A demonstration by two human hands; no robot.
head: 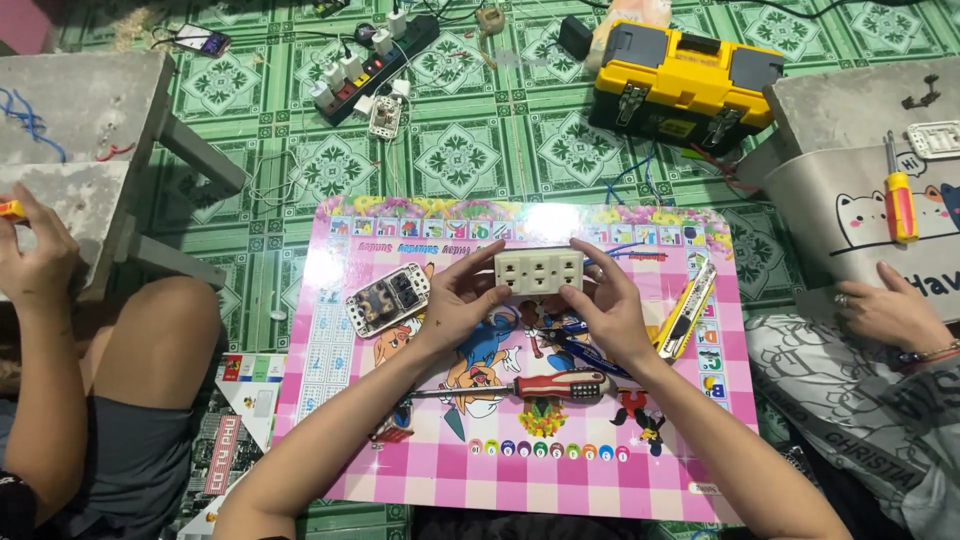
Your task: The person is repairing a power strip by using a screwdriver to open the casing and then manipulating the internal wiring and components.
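Both my hands hold a cream multi-socket wall plate (538,270) above a pink cartoon play board (420,470). My left hand (462,298) grips its left end and my right hand (606,300) grips its right end, face up. On the board, a red-handled screwdriver (545,386) lies just below my hands. An opened socket module (387,299) with its insides showing rests to the left of my left hand. A yellow utility knife (688,310) lies to the right of my right hand.
A yellow and black toolbox (683,85) sits at the back right. A black power strip (375,65) with plugs lies at the back. Other people sit at both sides: a hand (35,250) at left, another hand (888,308) at right beside a yellow screwdriver (899,200).
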